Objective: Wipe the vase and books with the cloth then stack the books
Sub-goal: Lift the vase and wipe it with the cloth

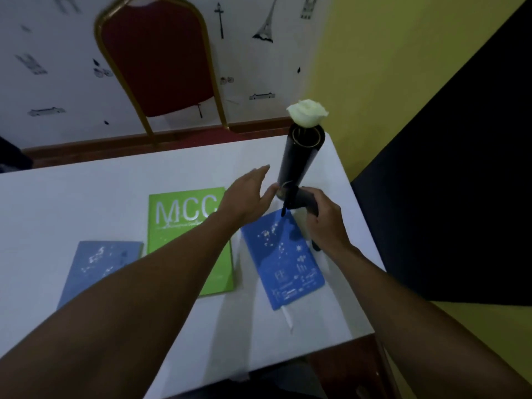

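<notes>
A tall black vase (299, 156) with a white rose (307, 113) stands near the table's far right corner. My right hand (324, 220) is shut on a dark cloth (302, 201) pressed against the vase's base. My left hand (247, 194) is open, fingers spread, just left of the vase base, thumb close to it. Three books lie flat on the white table (72, 203): a green book marked MCC (175, 214) in the middle, a blue book (285, 263) to the right below my right hand, and a pale blue book (92, 263) to the left, partly under my left forearm.
A red chair with a gold frame (155, 59) stands behind the table against a patterned wall. The table's right edge (359, 226) runs close to the vase, beside a yellow wall and a dark panel (460, 182).
</notes>
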{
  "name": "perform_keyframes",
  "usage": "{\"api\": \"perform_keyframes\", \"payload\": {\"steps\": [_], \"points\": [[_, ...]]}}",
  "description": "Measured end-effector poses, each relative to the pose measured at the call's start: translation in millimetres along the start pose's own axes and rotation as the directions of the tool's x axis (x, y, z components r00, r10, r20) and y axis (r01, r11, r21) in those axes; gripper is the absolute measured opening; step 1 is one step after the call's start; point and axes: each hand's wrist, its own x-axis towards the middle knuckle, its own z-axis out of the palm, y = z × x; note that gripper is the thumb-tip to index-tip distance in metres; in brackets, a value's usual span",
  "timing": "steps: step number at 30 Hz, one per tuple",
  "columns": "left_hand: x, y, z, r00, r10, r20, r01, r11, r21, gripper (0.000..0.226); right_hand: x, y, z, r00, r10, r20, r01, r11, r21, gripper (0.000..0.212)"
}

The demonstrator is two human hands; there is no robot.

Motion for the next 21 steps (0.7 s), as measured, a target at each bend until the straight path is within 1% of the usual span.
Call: {"api": "perform_keyframes", "payload": {"steps": [2, 4, 6, 8, 10, 12, 14, 16, 17, 19, 21], "points": [[20.3, 19.4, 5.8, 0.999, -0.034, 0.001, 0.034, 0.998, -0.06, 0.076, 6.5, 10.5, -3.8, 0.999, 0.03, 0.014, -0.03, 1.0, 0.002, 0.037], [36.1, 36.6, 11.7, 0.998, -0.064, -0.029, 0.057, 0.981, -0.187, 0.082, 10.4, 19.0, -4.6, 0.999, 0.046, 0.018, -0.046, 0.999, 0.0, 0.037], [47.1, 49.4, 18.9, 0.993, -0.098, -0.068, 0.067, 0.931, -0.358, 0.076, 14.3, 25.4, -4.3, 0.998, 0.054, 0.012, -0.054, 0.999, 0.008, 0.038], [52.5, 57.4, 24.1, 0.99, -0.119, -0.081, 0.068, 0.882, -0.466, 0.069, 17.5, 27.0, -4.3, 0.998, 0.057, 0.012, -0.058, 0.998, 0.027, 0.04], [54.8, 59.2, 24.3, 0.99, -0.115, -0.078, 0.061, 0.865, -0.497, 0.067, 20.4, 23.2, -5.3, 0.997, 0.072, -0.01, -0.071, 0.996, 0.05, 0.04], [55.0, 54.2, 19.0, 0.99, -0.115, -0.084, 0.058, 0.864, -0.5, 0.068, 25.4, 17.5, -6.8, 0.99, 0.136, -0.046, -0.13, 0.986, 0.105, 0.038], [51.9, 45.0, 9.7, 0.989, -0.111, -0.095, 0.049, 0.864, -0.501, 0.068, 34.0, 9.2, -8.3, 0.971, 0.214, -0.108, -0.196, 0.968, 0.156, 0.026], [44.8, 35.1, -0.2, 0.992, -0.101, -0.081, 0.046, 0.861, -0.507, 0.067, 46.3, -4.7, -9.2, 0.93, 0.311, -0.198, -0.266, 0.938, 0.224, 0.013], [39.8, 32.6, -5.6, 0.993, -0.103, -0.065, 0.055, 0.854, -0.517, 0.066, 52.8, -13.5, -9.3, 0.904, 0.353, -0.239, -0.288, 0.919, 0.27, 0.012], [30.2, 28.1, -13.8, 0.993, -0.111, -0.042, 0.071, 0.841, -0.537, 0.063, 64.5, -32.8, -8.5, 0.869, 0.391, -0.303, -0.275, 0.891, 0.361, 0.024], [22.1, 22.4, -19.1, 0.993, -0.119, -0.024, 0.085, 0.823, -0.562, 0.063, 71.5, -54.0, -4.4, 0.864, 0.366, -0.346, -0.205, 0.883, 0.422, 0.03]]}}
